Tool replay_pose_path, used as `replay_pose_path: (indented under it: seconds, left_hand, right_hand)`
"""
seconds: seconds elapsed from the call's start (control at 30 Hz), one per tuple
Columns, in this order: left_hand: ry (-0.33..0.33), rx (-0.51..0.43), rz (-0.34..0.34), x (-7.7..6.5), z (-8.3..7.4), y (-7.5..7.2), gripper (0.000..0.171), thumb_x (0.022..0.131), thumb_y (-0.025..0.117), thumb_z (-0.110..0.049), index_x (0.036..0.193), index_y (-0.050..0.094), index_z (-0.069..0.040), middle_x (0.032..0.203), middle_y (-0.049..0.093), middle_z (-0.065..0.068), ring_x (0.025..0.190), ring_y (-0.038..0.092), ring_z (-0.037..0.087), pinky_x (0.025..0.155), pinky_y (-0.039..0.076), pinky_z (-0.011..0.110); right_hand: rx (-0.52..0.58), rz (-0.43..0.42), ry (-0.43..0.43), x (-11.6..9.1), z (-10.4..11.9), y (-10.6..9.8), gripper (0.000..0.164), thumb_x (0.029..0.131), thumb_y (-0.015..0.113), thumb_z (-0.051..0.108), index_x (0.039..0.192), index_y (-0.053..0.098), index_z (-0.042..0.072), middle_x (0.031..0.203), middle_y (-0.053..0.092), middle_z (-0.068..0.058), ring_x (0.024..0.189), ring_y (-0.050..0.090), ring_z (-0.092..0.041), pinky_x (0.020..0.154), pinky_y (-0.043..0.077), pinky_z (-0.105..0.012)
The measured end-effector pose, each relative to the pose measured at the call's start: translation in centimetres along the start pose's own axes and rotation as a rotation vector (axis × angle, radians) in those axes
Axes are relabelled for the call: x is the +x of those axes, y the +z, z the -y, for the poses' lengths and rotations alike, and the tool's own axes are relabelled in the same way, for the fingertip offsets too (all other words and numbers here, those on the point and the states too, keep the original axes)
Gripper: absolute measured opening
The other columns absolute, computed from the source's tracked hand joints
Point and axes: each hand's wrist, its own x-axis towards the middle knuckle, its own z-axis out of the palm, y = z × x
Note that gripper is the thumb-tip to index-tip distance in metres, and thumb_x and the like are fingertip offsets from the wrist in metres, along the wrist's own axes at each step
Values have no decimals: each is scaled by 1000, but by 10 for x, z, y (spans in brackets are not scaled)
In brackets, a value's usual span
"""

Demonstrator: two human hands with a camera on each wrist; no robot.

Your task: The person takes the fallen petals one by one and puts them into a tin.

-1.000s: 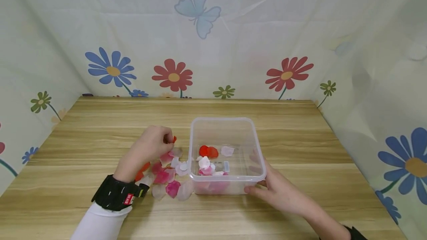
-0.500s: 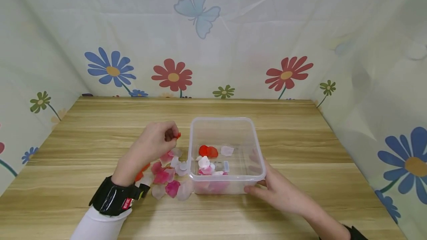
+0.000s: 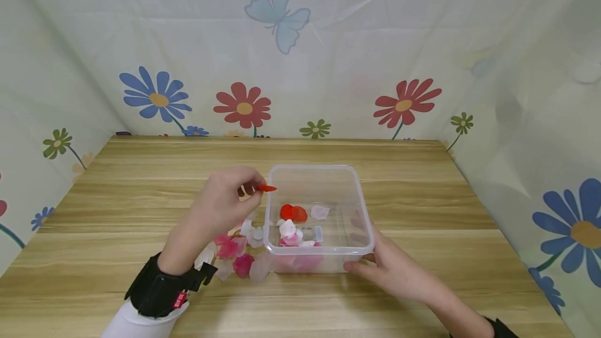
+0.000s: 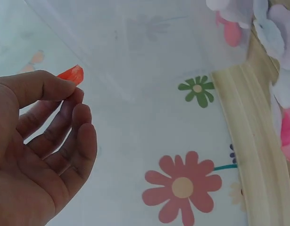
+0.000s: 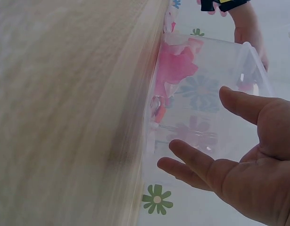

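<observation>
My left hand (image 3: pixel 224 200) pinches a red artificial petal (image 3: pixel 268 188) between thumb and fingertip, at the left rim of a clear plastic box (image 3: pixel 320 251). In the left wrist view the petal (image 4: pixel 73 74) sticks out past the thumb. Inside the box are red petals (image 3: pixel 298 214), a pale petal (image 3: pixel 320 212) and a clump of white and pink ones (image 3: pixel 288 229). My right hand (image 3: pixel 399 266) rests against the box's right side. Its fingers look extended and spread in the right wrist view, beside the clear wall (image 5: pixel 201 117).
Loose pink and white petals (image 3: pixel 243 265) lie on the wooden table (image 3: pixel 404 192) left of the box, partly beneath my left forearm. A flower-printed curtain (image 3: pixel 328 67) stands behind the table and at both sides.
My left hand has moved right and slightly away from me, carrying the red petal from above the loose pile to the box's rim. The right hand and box have stayed put.
</observation>
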Motion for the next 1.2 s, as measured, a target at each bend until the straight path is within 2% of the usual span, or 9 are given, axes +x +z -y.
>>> replay_pose_path:
  seconds: [0.13,0.33,0.5,0.67,0.8,0.97,1.03,1.2]
  left_hand:
    - [54,-18,12,1,-8,3,15,86,78,1,98,75,-7,89,70,-2,80,61,18,69,56,32]
    - [121,-53,70,2,-11,9,17,86,79,0,100,75,-9,95,71,-2,84,62,13,73,57,32]
    - [111,-64,108,1,-11,10,18,88,80,-2,104,75,-9,100,72,1,90,64,16,78,59,34]
    - [84,-64,103,1,-9,9,19,90,79,-4,107,74,-10,104,72,1,92,63,16,78,59,34]
    - [27,-52,79,1,-7,8,19,91,78,-5,108,72,-9,104,71,2,92,62,17,77,58,35]
    - [-104,5,62,1,-1,9,21,91,78,-8,111,71,-6,103,69,5,91,61,22,77,58,39]
    - [-169,51,94,0,3,9,24,92,77,-11,114,71,-4,107,68,8,95,63,26,80,59,41]
    - [-295,139,246,-3,14,10,31,94,73,-13,122,69,0,116,64,15,104,63,32,88,57,45]
  right_hand:
    - [-9,0,0,0,0,0,96,94,76,10,164,9,12,145,46,-28,118,63,-32,96,53,-38]
    - [-28,0,6,-1,0,0,95,94,76,11,163,10,7,144,48,-28,116,64,-28,95,54,-37]
    - [-23,4,-1,0,0,0,95,95,75,12,163,10,7,143,50,-27,117,64,-29,96,54,-37]
    - [-28,-1,9,0,1,0,97,94,76,12,163,9,7,148,44,-28,117,64,-29,95,54,-37]
    - [-20,-1,9,-1,1,0,97,94,76,10,163,8,6,149,42,-29,118,63,-29,96,54,-38]
    - [-8,2,4,0,1,0,96,93,76,8,163,9,7,147,44,-28,118,62,-31,96,53,-40]
    - [-7,2,5,0,1,0,96,93,76,8,163,9,7,148,43,-28,119,62,-32,97,53,-40]
    - [0,-1,4,-1,1,-1,98,94,76,8,164,7,9,151,39,-29,120,60,-38,97,53,-40]
